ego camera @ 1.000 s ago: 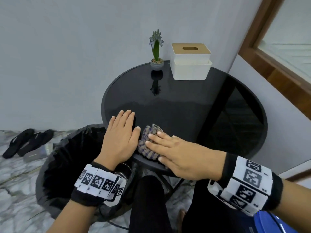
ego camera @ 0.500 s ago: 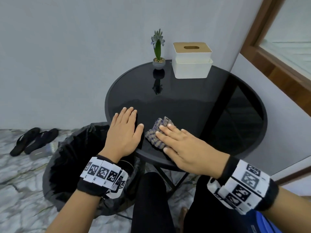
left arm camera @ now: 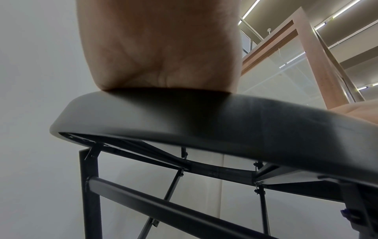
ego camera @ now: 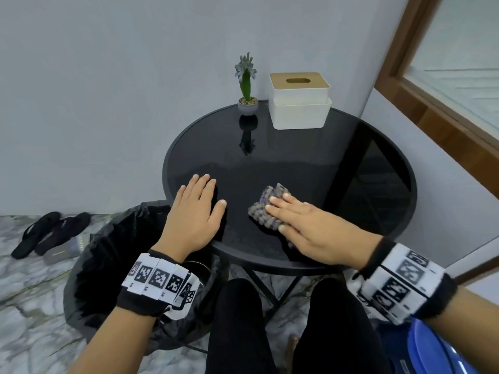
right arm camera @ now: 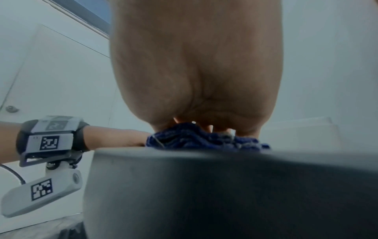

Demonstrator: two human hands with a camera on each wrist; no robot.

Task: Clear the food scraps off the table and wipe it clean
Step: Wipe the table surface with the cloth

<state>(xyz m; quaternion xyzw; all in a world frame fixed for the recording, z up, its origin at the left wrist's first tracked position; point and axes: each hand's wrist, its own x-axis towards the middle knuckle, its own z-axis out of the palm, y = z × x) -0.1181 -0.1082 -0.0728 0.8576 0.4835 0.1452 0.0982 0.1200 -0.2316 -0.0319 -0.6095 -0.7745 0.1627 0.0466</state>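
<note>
A round black glass table stands in front of me. My right hand presses flat with straight fingers on a crumpled grey-blue cloth near the table's front edge. In the right wrist view the cloth bulges out under the palm on the table rim. My left hand lies flat and open on the table's left edge, holding nothing; its palm rests on the rim. No scraps show on the glass.
A bin lined with a black bag stands just left of the table, below my left hand. A small potted plant and a white tissue box sit at the table's back. Black sandals lie on the marble floor.
My right hand has slid the cloth to the right and a little farther onto the table, away from my left hand. The left hand has stayed on the table's edge.
</note>
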